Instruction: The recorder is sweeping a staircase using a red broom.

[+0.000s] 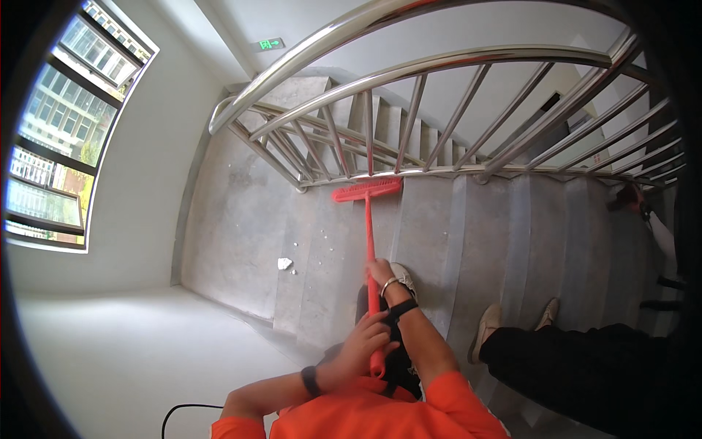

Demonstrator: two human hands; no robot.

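A red broom (370, 230) runs straight away from my body, its handle end close to my orange shirt. My right hand (381, 273) is wrapped around the middle of the handle, with a bracelet and a black band on that wrist. Nearer to me, my left hand (368, 339) lies around the thick upper part of the handle, some fingers loosely extended. The broom head (366, 190) rests on a concrete step against the foot of the metal railing. A white chunk of debris (284, 263) and small crumbs lie on the steps to the left.
A stainless steel railing (439, 66) curves across the far side, with lower stairs (389, 120) beyond. Concrete steps (488, 230) continue to the right, where another person's shoe (485, 329) and black trousers (570, 356) are close by. A white wall (137, 181) with windows bounds the left.
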